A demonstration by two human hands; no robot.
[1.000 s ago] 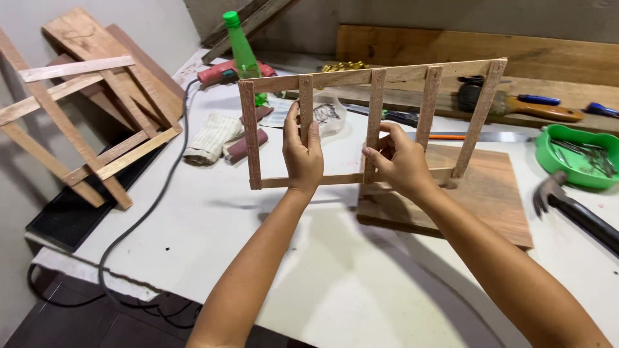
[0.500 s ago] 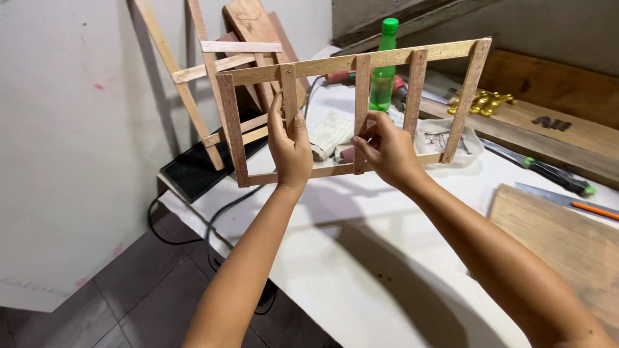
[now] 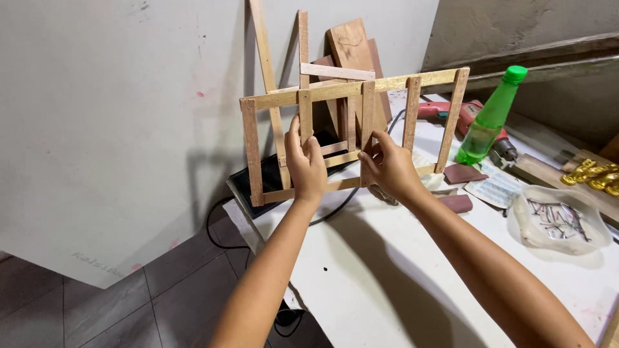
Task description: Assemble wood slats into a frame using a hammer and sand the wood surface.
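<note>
Here the wooden slat frame [image 3: 353, 132] was held upright in the air above the white tabletop [image 3: 387, 277]. The left hand [image 3: 305, 164] was closed round one upright slat, the right hand [image 3: 391, 169] round the next. It looked light and stiff, though thin at the joints; the uprights seemed the safest hold. Behind it, leaning timber offcuts [image 3: 351, 48] overlapped confusingly; the fingertips were partly hidden.
</note>
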